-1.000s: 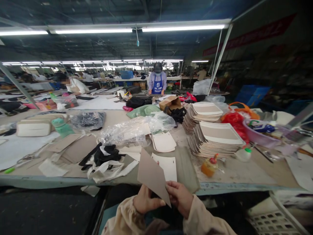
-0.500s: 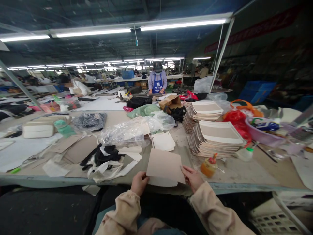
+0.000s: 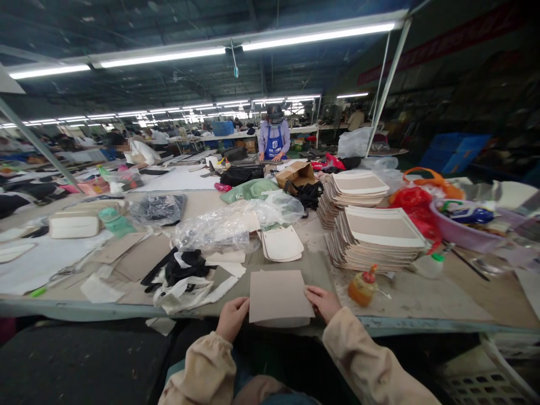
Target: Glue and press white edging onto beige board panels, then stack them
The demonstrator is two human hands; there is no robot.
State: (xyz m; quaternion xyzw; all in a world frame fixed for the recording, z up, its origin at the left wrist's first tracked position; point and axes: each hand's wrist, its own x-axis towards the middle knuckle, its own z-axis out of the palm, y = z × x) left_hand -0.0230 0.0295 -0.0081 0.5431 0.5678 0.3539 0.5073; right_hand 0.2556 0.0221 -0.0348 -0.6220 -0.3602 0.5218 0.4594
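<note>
A flat grey-beige panel (image 3: 279, 298) lies at the table's front edge, its near end reaching past it. My left hand (image 3: 233, 318) pinches its left side between thumb and fingers. On the opposite side, my right hand (image 3: 324, 302) grips the panel's right edge. Just beyond are white panels (image 3: 282, 244). Two tall stacks of beige panels with white borders, a nearer stack (image 3: 382, 230) and a farther stack (image 3: 358, 184), stand to the right. A bottle of amber liquid (image 3: 363, 287) with a red top is near my right hand.
Black and white scraps (image 3: 185, 275) and clear plastic bags (image 3: 215, 229) lie left of centre. A purple basin (image 3: 459, 233) and a green-capped bottle (image 3: 429, 265) are at the right. A person (image 3: 274, 135) in a blue apron stands across the table.
The panel has straightened and shifted slightly left and toward me. Both hands have moved a little left with it, still holding its sides.
</note>
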